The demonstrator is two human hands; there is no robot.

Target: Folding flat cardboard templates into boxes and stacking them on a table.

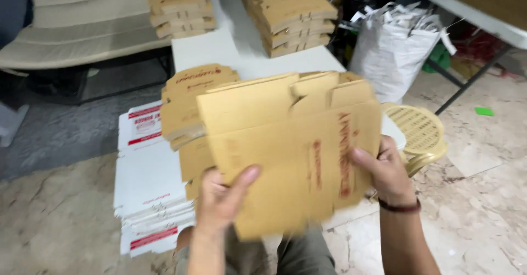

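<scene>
Right now I see both hands clamped on 1 flat cardboard box blank (pixel 285 154), tan, stiff, creased along fold lines, with red print down its face and notched flaps along the top edge. My left hand (pixel 219 195) pinches the lower left edge, thumb pressed on the front; my right hand (pixel 387 170) closes its grip on the right edge, thumb over the front. The blank is held up above my knees, slightly blurred. Behind it a stack of tan blanks (pixel 186 102) rests on the white counter (pixel 219 47), with 2 taller stacks farther back. White flat cartons (pixel 145 181) lie piled on the mottled stone floor (pixel 60 220). A white sack (pixel 392 50) and a yellow plastic stool (pixel 420 129) stand at right.
</scene>
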